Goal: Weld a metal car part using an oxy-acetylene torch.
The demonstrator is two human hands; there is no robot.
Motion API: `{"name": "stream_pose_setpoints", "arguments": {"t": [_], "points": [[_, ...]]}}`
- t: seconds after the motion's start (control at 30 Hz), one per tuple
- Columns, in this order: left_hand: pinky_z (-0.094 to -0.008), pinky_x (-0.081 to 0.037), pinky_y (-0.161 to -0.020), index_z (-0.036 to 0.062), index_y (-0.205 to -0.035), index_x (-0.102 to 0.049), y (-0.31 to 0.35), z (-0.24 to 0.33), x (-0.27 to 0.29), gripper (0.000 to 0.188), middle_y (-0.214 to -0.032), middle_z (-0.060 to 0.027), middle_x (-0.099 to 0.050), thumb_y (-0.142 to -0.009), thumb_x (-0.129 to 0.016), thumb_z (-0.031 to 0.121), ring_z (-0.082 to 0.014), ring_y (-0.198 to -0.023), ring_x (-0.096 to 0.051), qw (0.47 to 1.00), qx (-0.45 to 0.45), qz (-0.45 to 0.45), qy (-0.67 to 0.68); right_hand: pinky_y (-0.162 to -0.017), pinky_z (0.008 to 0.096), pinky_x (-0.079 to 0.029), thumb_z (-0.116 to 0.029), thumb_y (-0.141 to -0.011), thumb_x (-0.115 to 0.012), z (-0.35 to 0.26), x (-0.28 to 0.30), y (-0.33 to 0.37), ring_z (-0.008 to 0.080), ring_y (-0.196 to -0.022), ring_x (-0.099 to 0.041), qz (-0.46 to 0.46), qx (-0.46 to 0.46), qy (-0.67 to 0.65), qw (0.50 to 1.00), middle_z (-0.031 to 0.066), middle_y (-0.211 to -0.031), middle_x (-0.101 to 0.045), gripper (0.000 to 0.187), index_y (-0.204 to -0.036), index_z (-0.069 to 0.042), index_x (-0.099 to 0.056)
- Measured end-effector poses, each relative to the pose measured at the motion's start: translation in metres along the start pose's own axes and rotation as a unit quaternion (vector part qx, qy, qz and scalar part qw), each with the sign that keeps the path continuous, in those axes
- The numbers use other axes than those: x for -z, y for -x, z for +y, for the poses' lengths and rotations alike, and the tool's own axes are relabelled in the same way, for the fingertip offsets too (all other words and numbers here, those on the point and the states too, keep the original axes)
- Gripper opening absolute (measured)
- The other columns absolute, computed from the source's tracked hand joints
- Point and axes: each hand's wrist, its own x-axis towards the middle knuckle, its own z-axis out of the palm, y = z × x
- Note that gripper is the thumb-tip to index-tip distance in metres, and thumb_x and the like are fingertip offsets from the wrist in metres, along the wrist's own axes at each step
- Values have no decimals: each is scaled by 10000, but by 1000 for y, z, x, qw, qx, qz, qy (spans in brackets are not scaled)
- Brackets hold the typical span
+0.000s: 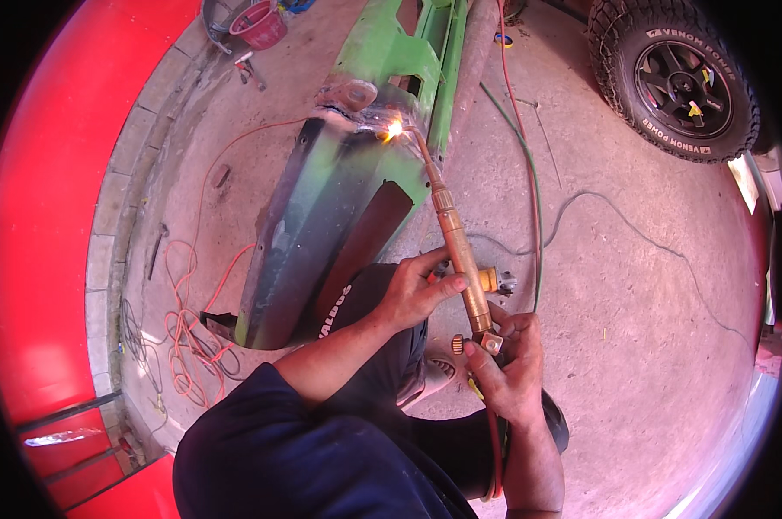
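My left hand (417,290) is closed round the barrel of a brass gas torch (460,246). The fingers of my right hand (510,363) grip the torch's rear end, by its ribbed valve knob (458,344). From there the torch slants up and left. Its thin tip meets a bright yellow-white glow (394,129) on a long green metal part (391,52). At the glow, that part borders a wider, folded metal panel (296,229), dark and scorched-looking with green edges. The glare hides the exact spot under the tip.
Red and green hoses (529,164) run along the floor to my right, near a thin grey cable (642,238). A yellow power tool (491,279) lies behind the torch. An orange cord (183,346) tangles at left. A large black tyre (681,82) stands far right; a red bucket (259,26) sits far left.
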Motion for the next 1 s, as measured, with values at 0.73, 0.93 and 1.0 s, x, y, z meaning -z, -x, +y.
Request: {"name": "stream_pose_setpoints", "arguments": {"t": [0.73,0.93,1.0], "points": [[-234,-392,-556,17,-1161,-617,-3,9,0,558,-754,-19,-612,-833,-665,466,-46,-614,-467,1000,6,-21,-10,-709,275,-519,35,-812,-651,-3,2,-1,131,-858,-623,-7,24,51,998,263,-1171,-575,370,-970,-14,-319],[-239,-405,-579,16,-1165,-614,-2,7,-3,529,-788,-21,-623,-839,-673,428,-54,-638,-477,1000,-30,1,-2,-714,277,-521,30,-811,-656,-3,3,-1,128,-837,-614,-12,47,78,996,268,-1184,-568,372,-968,-12,-321],[-239,-407,-576,17,-1150,-621,-2,8,-3,500,-778,-11,-620,-841,-675,406,-49,-630,-475,999,-32,5,16,-710,279,-520,28,-815,-654,-4,2,-1,127,-843,-610,-12,36,60,997,270,-1201,-557,364,-967,-9,-325]]}}
